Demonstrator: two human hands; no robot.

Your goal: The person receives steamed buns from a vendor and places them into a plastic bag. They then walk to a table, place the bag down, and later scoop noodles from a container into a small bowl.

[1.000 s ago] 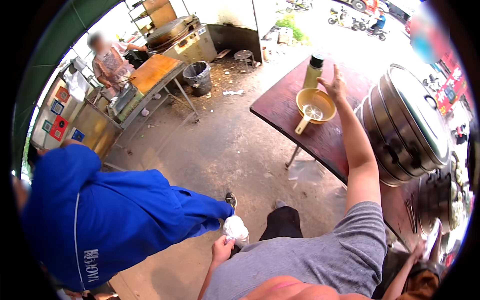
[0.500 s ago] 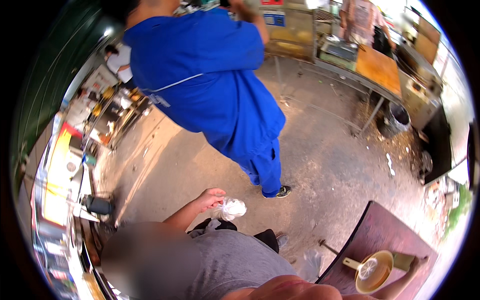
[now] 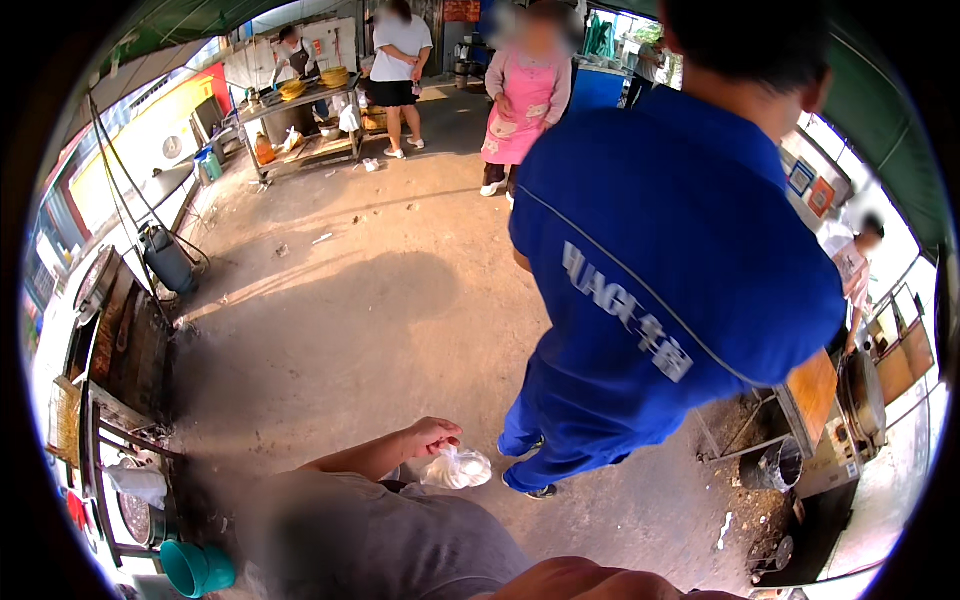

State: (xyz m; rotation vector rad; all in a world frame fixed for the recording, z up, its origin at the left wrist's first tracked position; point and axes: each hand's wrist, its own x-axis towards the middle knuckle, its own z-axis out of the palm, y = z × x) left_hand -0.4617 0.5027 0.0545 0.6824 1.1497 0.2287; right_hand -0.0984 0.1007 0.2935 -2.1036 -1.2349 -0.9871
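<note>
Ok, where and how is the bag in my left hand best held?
Grip the bag by its gathered neck, where your left hand pinches it, probably coming from above: the neck is narrow, while the body bulges out and would likely be harder to pinch.

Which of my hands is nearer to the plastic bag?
Your left hand: it holds the plastic bag by its gathered top. Your right hand is out of view.
</note>
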